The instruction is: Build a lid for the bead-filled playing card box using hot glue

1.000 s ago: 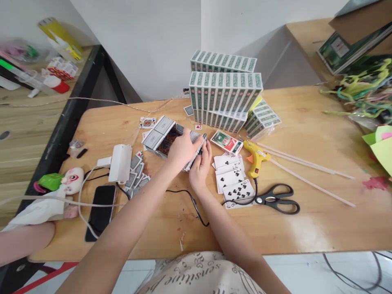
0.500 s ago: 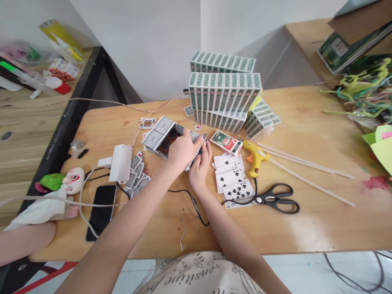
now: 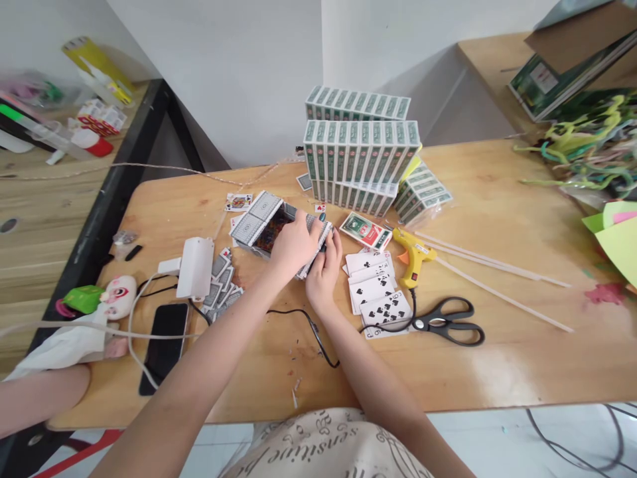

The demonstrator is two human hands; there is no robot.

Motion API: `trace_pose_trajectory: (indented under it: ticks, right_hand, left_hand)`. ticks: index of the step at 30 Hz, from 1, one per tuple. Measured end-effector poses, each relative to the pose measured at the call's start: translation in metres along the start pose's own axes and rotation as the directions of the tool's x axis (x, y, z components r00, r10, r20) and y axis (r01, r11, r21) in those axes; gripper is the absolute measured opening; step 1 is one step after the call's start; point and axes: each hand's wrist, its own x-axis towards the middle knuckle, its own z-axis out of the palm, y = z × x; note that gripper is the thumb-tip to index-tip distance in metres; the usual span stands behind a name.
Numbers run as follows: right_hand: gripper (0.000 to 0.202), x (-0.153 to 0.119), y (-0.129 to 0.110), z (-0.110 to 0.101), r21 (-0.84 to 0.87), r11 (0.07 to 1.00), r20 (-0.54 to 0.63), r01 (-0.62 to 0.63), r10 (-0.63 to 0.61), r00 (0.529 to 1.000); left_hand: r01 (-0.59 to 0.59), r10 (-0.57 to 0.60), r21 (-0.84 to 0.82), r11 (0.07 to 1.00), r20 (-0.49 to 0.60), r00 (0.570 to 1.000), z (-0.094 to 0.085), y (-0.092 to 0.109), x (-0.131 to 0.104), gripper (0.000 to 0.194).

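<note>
A box built of playing cards (image 3: 257, 216) stands at the table's middle, its top partly uncovered over a dark inside. My left hand (image 3: 294, 247) reaches over its right part, fingers closed on the card wall there. Against the box's right end, my right hand (image 3: 324, 269) has its fingers wrapped round the edge. Face-down cards (image 3: 222, 285) lie to the left of my hands, and face-up spade cards (image 3: 374, 292) to the right. A red and green card pack (image 3: 365, 231) lies beside a yellow glue gun (image 3: 414, 255).
Stacked card packs (image 3: 361, 153) stand behind the box. Black scissors (image 3: 448, 321) and clear glue sticks (image 3: 502, 269) lie to the right. On the left are a phone (image 3: 166, 338), a white device (image 3: 195, 268) and a person's arm (image 3: 44, 397). A black cable (image 3: 314, 326) crosses the front.
The view has shifted slightly. My left hand's thumb or finger at the box's right edge has lifted a little; both hands stay on the box.
</note>
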Motion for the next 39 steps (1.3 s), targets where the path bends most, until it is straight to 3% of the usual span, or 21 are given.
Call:
trace_pose_trajectory:
  ticks: [6, 31, 39]
  right_hand:
    - [0.048, 0.0003, -0.0001, 0.0001, 0.016, 1.000, 0.007, -0.008, 0.008, 1.000]
    - [0.050, 0.0005, 0.0017, -0.0004, -0.008, 1.000, 0.012, 0.014, -0.014, 1.000]
    - [0.050, 0.0002, 0.0039, 0.0013, -0.017, 1.000, -0.005, 0.023, -0.023, 1.000]
  left_hand:
    - [-0.012, 0.012, -0.004, 1.000, -0.017, 1.000, 0.0006, -0.0008, -0.0004, 0.053]
    - [-0.024, 0.024, -0.023, 0.999, -0.019, 1.000, 0.0004, -0.0004, -0.0001, 0.051]
    - [-0.041, 0.054, -0.200, 0.979, 0.063, 0.997, -0.0047, -0.0066, 0.0069, 0.033]
